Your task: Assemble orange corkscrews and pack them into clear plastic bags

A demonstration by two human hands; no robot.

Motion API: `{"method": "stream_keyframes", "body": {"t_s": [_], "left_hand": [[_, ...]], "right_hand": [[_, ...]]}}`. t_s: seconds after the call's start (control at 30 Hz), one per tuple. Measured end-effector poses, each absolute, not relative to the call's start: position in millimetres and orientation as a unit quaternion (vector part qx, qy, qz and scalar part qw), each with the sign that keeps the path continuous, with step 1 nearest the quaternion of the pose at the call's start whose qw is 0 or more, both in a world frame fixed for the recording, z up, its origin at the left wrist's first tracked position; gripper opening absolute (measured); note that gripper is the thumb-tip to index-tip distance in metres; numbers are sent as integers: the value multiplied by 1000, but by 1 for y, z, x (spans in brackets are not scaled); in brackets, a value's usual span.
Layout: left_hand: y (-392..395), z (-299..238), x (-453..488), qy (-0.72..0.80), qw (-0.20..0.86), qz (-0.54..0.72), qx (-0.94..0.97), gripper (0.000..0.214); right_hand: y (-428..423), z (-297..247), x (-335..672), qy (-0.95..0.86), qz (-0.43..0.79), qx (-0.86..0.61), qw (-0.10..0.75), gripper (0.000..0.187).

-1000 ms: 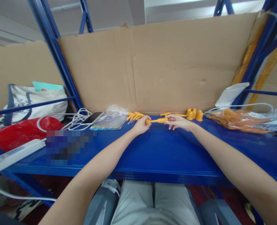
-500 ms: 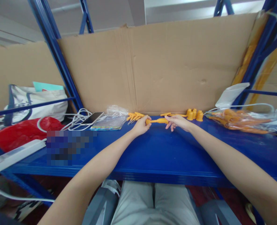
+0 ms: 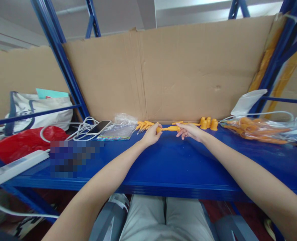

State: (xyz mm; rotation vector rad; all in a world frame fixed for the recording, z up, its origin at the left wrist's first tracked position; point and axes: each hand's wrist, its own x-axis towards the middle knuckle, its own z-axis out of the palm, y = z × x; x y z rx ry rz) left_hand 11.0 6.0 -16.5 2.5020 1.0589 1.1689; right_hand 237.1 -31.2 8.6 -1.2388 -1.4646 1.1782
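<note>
Both my hands are at the far part of the blue table, holding an orange plastic piece with a ridged, screw-like shaft level between them. My left hand pinches its left end. At its wider right end, my right hand grips with thumb and index finger while the other fingers hang loosely curled. Behind my left hand lie several orange handles with thin metal spirals. Past my right hand are long orange pieces and three orange thimble-shaped cups.
A clear plastic bag of orange parts lies at the right. To the left are clear packaging, a phone, white cables and a red bag. A cardboard wall closes the back; blue posts flank it.
Almost nothing differs. The fingers of my right hand have shifted slightly around the orange piece; my left hand keeps its place.
</note>
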Motion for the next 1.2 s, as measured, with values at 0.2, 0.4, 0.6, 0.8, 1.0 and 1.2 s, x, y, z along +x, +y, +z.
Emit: {"method": "stream_keyframes", "body": {"t_s": [0.2, 0.4, 0.6, 0.8, 1.0, 1.2], "left_hand": [[3, -19, 12, 338, 63, 394, 852, 43], [1, -21, 11, 342, 31, 344, 874, 44], [6, -21, 8, 347, 19, 308, 886, 33], [5, -21, 8, 337, 10, 292, 895, 28], [5, -21, 8, 335, 11, 288, 897, 27], [5, -22, 8, 334, 19, 284, 898, 25]], "right_hand": [[-37, 21, 234, -478, 524, -478, 518, 20], [-20, 15, 251, -437, 434, -478, 626, 18], [2, -5, 272, -522, 190, -491, 670, 35], [-5, -13, 270, -635, -73, -628, 444, 29], [-18, -11, 254, -685, -201, -653, 253, 24], [-17, -13, 258, -706, -191, -637, 241, 36]]}}
